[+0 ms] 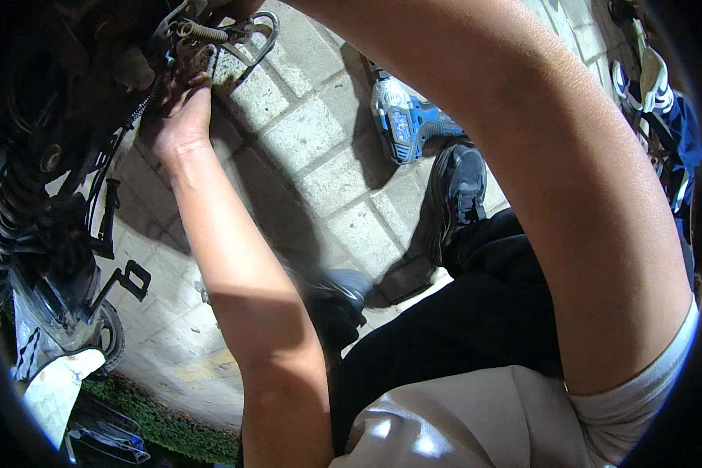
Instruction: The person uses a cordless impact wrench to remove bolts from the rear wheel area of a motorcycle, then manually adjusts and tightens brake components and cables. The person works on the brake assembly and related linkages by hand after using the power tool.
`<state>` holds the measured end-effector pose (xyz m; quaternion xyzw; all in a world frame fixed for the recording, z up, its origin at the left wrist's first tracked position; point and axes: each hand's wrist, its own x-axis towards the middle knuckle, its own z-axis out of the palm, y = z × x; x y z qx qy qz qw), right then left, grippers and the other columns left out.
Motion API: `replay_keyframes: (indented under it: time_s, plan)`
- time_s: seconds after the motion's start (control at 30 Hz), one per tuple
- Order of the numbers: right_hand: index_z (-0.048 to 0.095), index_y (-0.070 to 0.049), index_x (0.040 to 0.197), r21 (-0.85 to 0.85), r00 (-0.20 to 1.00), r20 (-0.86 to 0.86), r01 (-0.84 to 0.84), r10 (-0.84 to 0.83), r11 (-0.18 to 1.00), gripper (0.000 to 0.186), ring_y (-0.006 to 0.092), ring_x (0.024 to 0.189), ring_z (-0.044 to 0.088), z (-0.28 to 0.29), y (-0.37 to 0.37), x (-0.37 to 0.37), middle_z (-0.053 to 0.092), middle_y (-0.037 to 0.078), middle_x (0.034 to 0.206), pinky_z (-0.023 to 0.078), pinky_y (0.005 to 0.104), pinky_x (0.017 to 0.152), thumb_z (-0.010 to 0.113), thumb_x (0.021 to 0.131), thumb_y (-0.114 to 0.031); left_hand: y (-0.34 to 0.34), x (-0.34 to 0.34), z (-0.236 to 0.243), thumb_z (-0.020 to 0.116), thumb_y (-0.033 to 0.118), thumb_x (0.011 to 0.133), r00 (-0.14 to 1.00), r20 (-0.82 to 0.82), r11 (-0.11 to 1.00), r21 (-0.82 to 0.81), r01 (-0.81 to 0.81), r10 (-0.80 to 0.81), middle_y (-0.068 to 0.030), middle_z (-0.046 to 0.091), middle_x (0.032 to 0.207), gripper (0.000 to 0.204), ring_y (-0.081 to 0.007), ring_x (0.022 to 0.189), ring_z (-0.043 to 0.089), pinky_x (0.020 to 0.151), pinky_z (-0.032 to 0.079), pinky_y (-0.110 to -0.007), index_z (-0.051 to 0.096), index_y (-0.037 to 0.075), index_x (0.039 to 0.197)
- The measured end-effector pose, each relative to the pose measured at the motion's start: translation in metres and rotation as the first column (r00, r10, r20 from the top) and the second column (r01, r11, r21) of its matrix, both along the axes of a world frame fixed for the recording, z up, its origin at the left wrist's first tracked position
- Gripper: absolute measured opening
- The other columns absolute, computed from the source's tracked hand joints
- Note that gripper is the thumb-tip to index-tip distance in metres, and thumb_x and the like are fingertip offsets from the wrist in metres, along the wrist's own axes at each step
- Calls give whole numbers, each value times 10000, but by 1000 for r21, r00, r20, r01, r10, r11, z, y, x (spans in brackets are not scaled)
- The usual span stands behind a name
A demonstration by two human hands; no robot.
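My left hand [181,125] reaches up to the dark underside of a motorbike [78,78], its fingers curled round a dirty metal part [203,62] just below a coiled spring [203,33] and a bent metal loop [267,35]. My right arm arches over from the right, and my right hand [238,8] is at the top edge, mostly cut off, so its fingers cannot be made out. A black shock absorber spring [8,210] runs down the bike's left side.
A blue power tool [401,125] lies on the paving [327,140] near my shoe [460,187]. Dark blue cloth and loose items [682,132] are at the right. Lower left are a white panel [54,398], a hedge [167,425] and another two-wheeler [109,437].
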<state>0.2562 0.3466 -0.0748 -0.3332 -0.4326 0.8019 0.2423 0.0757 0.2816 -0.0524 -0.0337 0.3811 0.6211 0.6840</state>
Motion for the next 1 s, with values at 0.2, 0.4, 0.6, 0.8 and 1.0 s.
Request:
replay_keyframes:
  time_s: [0.2,0.4,0.6,0.8,1.0]
  plan:
    - [635,-132,815,-2,1000,-2,3,-3,1000,191,129,545,494,0,0,0,571,11,669,393,264,448,490,886,-235,0,-1,1,205,365,968,986,-89,985,89,145,-137,-46,175,1547,578,-224,1418,146,1130,117,-453,188,98,1481]
    - [631,-133,810,-2,1000,0,5,-5,1000,199,131,546,493,0,1,0,568,11,667,391,267,448,484,887,-243,0,-4,-4,196,373,972,989,-16,981,124,147,-146,-36,162,1551,582,-217,1423,135,1142,96,-438,178,95,1482]
    - [627,-135,806,0,1000,-4,5,-5,1000,207,133,546,492,1,2,0,566,12,665,390,270,448,477,889,-252,0,-1,-2,194,396,977,999,27,999,35,31,-32,-31,184,1546,575,-199,1415,146,1107,157,-429,210,117,1479]
    - [623,-136,802,2,1000,-6,8,-8,1000,215,135,547,490,0,2,0,563,13,663,388,273,448,471,890,-261,0,2,2,178,428,980,998,-34,999,20,49,-48,-24,217,1534,585,-215,1383,201,1079,179,-441,219,120,1476]
    - [619,-138,798,8,1000,-10,9,-9,1000,223,137,547,489,1,4,1,561,14,661,387,276,448,465,891,-270,-2,3,5,186,411,974,989,-102,993,37,108,-104,-37,234,1525,585,-214,1367,225,1065,197,-437,230,107,1471]
